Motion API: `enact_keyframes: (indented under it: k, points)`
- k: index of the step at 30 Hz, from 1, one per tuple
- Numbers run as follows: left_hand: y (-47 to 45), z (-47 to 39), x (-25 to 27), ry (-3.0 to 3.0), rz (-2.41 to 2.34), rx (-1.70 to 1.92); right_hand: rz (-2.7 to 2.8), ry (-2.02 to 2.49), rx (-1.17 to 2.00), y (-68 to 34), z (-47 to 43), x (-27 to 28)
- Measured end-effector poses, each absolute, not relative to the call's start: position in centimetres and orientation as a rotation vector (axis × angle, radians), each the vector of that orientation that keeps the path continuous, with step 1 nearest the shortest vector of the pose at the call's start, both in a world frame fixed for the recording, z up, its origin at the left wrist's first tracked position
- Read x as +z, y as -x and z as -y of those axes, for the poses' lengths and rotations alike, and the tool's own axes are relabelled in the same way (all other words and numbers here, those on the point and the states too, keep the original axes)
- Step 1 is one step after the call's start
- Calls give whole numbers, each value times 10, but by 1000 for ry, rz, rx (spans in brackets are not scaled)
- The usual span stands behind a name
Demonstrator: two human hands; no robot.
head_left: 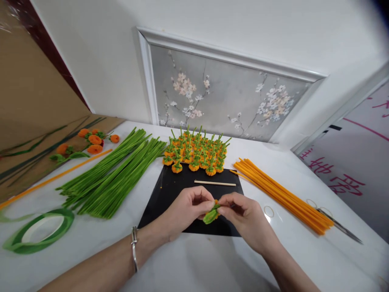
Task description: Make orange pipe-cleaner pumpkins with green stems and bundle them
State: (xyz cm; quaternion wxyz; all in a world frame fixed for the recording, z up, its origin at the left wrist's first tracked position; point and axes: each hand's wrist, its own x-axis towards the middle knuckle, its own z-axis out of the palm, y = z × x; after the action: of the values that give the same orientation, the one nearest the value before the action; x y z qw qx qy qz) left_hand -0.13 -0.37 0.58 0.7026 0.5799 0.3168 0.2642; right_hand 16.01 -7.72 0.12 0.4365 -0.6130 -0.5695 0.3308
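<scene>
Between the fingertips of both hands is a small pipe-cleaner flower (210, 216), green on the near side with bits of orange showing. My left hand (192, 205) pinches it from the left, and my right hand (243, 215) pinches it from the right. The fingers hide part of it. Below the hands lies a black mat (158, 202), with a thin wooden stick (215, 183) across it just beyond my fingers. At the mat's far edge stand several finished orange flowers (194, 156) with green stems pointing up.
Green pipe cleaners (112, 178) lie bundled at left, orange ones (282, 194) at right. Green floral tape (39, 231) rests at the near left. Scissors (343, 229) lie partly beneath the orange bundle, near a small ring (269, 211). Orange blooms (95, 140) sit at the back left.
</scene>
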Motion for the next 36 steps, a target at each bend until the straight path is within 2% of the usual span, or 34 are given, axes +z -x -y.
enact_keyframes:
  k: [6, 12, 19, 21, 24, 28, 30, 36]
  points:
    - [1, 2, 5, -1497, -704, 606, 1606, 1613, 720, -161, 79, 3]
    - [8, -4, 8, -1425, -612, 330, 1697, 1531, 815, -159, 81, 6]
    - [12, -5, 12, -1140, -620, 219, 2073, 1059, 44, -163, 80, 2]
    - [10, -3, 12, -1221, -617, 308, 2095, 1060, -19, -167, 80, 2]
    - [8, 1, 11, -1556, -650, 568, 1902, 1290, 218, -171, 80, 1]
    - [10, 3, 8, -2098, -615, 873, 1459, 1478, 895, -166, 80, -1]
    - [11, 3, 5, -2273, -544, 952, 1375, 1434, 1092, -161, 80, -2]
    - [10, 6, 3, -2359, -519, 898, 1381, 1472, 1080, -153, 81, 0]
